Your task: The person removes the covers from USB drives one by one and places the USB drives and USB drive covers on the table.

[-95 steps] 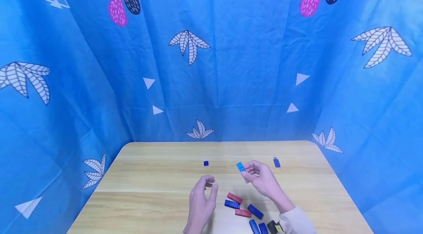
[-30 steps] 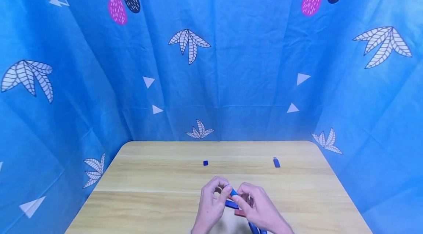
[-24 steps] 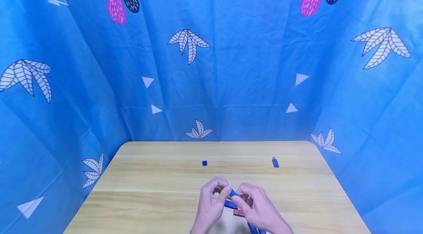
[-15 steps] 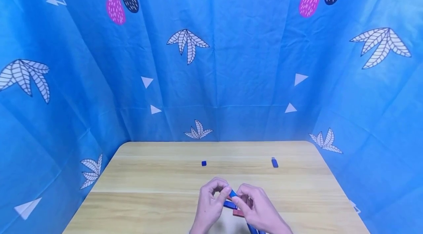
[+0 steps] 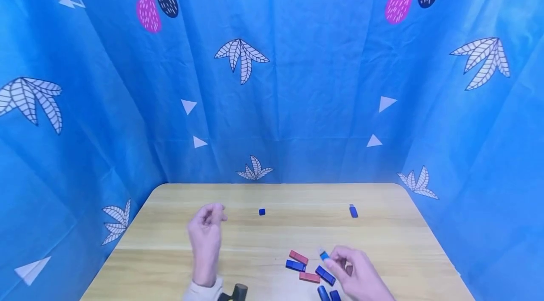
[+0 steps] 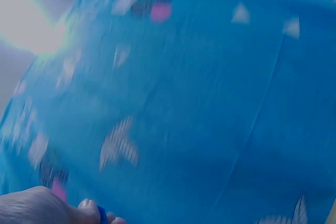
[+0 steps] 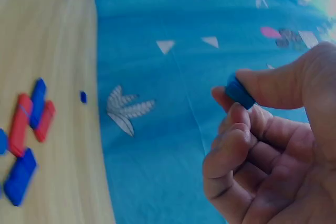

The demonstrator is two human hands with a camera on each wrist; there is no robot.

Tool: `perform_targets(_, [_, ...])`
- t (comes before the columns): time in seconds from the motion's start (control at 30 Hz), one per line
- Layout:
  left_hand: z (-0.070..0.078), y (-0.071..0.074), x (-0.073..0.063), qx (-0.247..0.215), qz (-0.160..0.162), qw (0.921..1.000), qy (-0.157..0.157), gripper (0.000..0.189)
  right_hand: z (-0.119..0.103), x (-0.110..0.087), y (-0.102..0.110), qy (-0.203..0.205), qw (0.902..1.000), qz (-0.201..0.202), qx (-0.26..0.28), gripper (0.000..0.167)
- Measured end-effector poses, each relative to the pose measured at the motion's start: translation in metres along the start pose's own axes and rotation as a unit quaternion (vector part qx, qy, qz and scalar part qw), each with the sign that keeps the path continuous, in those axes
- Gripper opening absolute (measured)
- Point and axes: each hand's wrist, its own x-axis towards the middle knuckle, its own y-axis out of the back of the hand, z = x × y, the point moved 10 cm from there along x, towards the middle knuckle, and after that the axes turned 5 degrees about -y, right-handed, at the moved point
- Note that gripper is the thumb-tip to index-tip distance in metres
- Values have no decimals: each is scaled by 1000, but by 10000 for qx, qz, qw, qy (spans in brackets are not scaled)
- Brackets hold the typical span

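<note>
My right hand [image 5: 354,270] pinches a light blue USB stick [image 5: 324,254] between thumb and index finger, its metal plug bare and pointing away. Over the left half of the table, my raised left hand [image 5: 205,239] pinches a small blue cap [image 6: 102,214], mostly hidden by the fingertips. In front of the right hand lie capped USB sticks: a red one [image 5: 299,257], a blue one [image 5: 295,266], another red one [image 5: 309,277] and several more blue ones. Farther back on the table are an uncapped blue USB stick [image 5: 353,211] and, well to its left, a dark blue cap [image 5: 262,212].
A light wooden table [image 5: 170,225] with rounded back corners carries everything. Blue patterned cloth [image 5: 276,102] hangs behind it and along both sides. At the left sleeve a dark wrist-worn device [image 5: 239,291] shows.
Both hands were together on the light blue stick. They have parted: the left hand moved left with the cap, the right hand slightly right with the stick, whose plug now shows.
</note>
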Motion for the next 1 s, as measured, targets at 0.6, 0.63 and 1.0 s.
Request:
perform_targets(0.6, [-26, -26, -25, -30, -1026, 9939, 409, 20, 64, 32, 84, -1570, 9643, 2124, 210, 42])
perform_targets(0.63, [-27, -26, -26, -22, -1041, 9936, 434, 22, 69, 34, 86, -1601, 9624, 2174, 285, 42])
perform_targets(1.0, [-34, -32, -37, 470, -1229, 9908, 321, 25, 124, 62, 74, -1992, 9638, 1714, 446, 28])
